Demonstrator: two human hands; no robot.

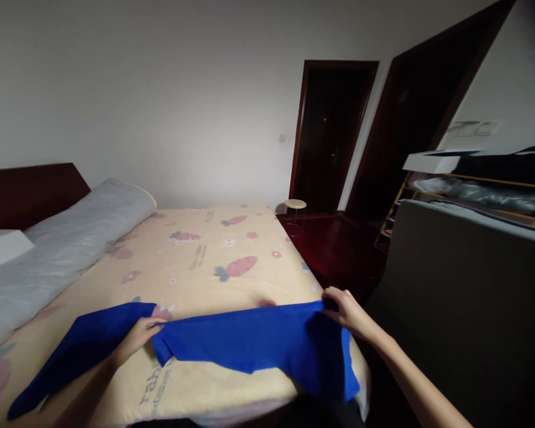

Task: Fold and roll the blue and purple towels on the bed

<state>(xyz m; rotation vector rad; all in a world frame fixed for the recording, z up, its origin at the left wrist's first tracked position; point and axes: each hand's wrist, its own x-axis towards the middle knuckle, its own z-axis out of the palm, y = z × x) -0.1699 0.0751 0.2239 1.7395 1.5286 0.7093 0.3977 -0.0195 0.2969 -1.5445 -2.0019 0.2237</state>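
Note:
A blue garment [249, 339] of plain cloth lies across the near part of the bed, its upper edge stretched nearly straight between my two hands. My left hand [139, 337] pinches that edge at the left, thumb and fingers together. At the far right corner, my right hand [345, 312] is closed on the cloth, and the end hangs down near the bed's front corner. Left of my left hand spreads more blue cloth [89, 333], partly behind my forearm; whether it is the same piece I cannot tell.
The bed [196, 291] has a yellow sheet printed with carrots and flowers. A long grey roll [84, 220] and a white box-like thing [4, 246] lie at the left. A round stool [295, 204] stands near the dark door [339, 131]. A dark panel [463, 297] and loaded shelves [485, 184] are at the right.

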